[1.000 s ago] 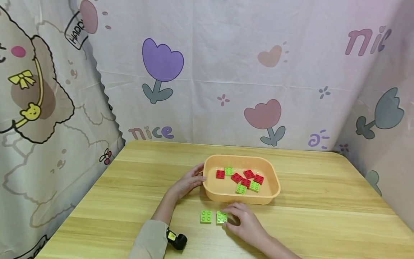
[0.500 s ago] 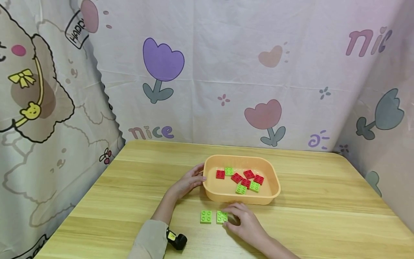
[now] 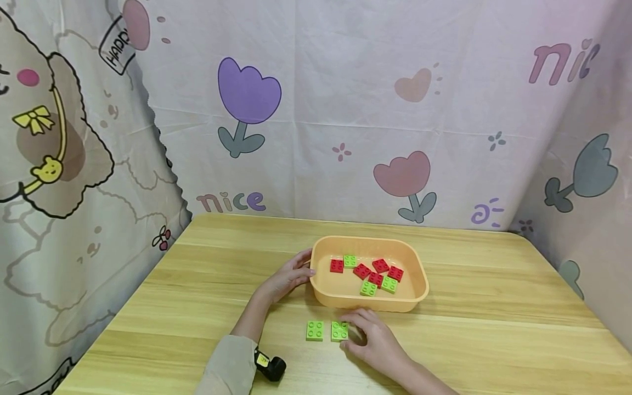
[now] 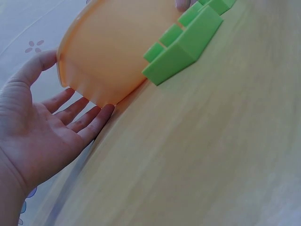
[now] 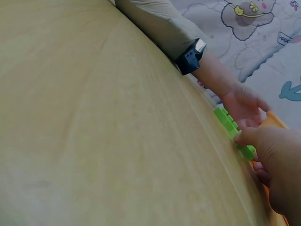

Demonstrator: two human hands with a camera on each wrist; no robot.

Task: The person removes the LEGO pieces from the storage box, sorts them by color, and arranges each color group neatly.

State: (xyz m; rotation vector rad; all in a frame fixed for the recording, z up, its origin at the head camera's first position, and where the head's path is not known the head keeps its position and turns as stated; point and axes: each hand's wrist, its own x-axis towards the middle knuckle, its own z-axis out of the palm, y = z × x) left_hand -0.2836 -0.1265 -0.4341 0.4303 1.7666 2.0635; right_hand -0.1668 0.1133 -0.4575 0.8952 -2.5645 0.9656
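My left hand (image 3: 288, 278) grips the left end of an orange plastic tub (image 3: 321, 296). In the left wrist view the thumb lies at the tub's rim, with the fingers (image 4: 101, 117) against its wall near the table. In front of the tub, my right hand (image 3: 377, 343) pinches a lime-green toy building brick (image 3: 339, 331) between thumb and forefinger, low over the table. A second lime-green brick (image 3: 314, 331) lies just left of it, with a narrow gap between them. The right wrist view shows the right thumb (image 5: 247, 136) covering part of the green bricks.
Inside the tub lie several red bricks (image 3: 337, 266) and several green bricks (image 3: 349, 261), studs up. The wooden table (image 3: 197, 307) stretches to both sides. A printed cloth (image 3: 321, 109) hangs behind it. A black wrist camera (image 3: 270, 366) sits on my left forearm.
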